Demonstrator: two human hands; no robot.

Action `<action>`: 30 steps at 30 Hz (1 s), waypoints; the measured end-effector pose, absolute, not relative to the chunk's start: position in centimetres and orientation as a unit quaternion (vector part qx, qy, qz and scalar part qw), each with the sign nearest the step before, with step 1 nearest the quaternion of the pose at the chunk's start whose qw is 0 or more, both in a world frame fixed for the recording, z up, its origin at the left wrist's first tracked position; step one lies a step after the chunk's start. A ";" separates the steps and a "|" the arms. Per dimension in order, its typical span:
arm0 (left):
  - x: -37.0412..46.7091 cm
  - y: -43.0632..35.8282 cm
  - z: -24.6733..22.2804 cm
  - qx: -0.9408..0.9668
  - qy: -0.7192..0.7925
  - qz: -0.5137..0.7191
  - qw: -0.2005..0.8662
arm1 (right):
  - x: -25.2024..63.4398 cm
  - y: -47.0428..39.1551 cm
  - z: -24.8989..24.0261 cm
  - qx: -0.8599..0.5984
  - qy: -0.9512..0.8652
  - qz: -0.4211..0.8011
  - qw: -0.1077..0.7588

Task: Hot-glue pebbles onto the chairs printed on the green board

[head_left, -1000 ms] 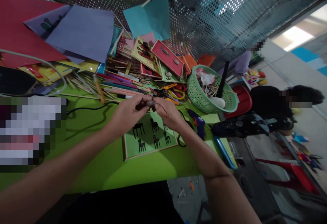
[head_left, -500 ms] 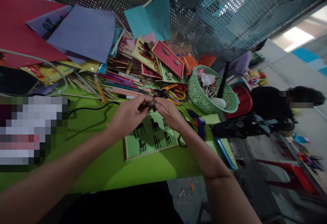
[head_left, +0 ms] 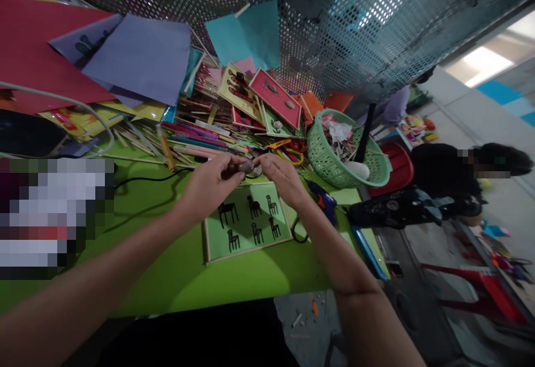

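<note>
My left hand is closed, pinching a small grey-brown pebble between thumb and fingertips. My right hand comes in from the other side, its fingers bent and pressed together close to the pebble. A small pale piece shows by the right fingertips; whether they grip it I cannot make out. Below both hands lies a green card edged with thin wooden sticks, with several black chair shapes on it. The right wrist partly covers the card's upper right corner.
Behind my hands lie scissors, pens and loose sticks. A green basket of scraps stands right of them, above a blue glue gun. Framed cards and coloured paper pile up at the back. A person is at far right.
My hands have drawn slightly apart. The pebble, mostly covered by fingers before, now shows in my left fingertips, and the upper right chair shape on the card is uncovered.
</note>
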State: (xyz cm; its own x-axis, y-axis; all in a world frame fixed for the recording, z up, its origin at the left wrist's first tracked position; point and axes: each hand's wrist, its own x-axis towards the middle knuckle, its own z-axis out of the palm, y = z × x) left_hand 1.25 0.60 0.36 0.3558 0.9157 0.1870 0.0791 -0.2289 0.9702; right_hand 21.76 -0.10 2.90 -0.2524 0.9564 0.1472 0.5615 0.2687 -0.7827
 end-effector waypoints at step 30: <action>1.2 0.2 0.6 0.669 0.368 0.426 0.485 | 20.3 -1.0 3.6 -0.523 -0.710 0.263 0.390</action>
State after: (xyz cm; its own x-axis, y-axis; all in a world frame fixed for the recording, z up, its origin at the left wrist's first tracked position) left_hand 1.19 0.23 0.64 0.3660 0.9057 0.2140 0.0793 -0.2595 0.9625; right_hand 20.27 -0.98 3.62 -0.1476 0.9490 0.2787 0.5378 0.3135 -0.7826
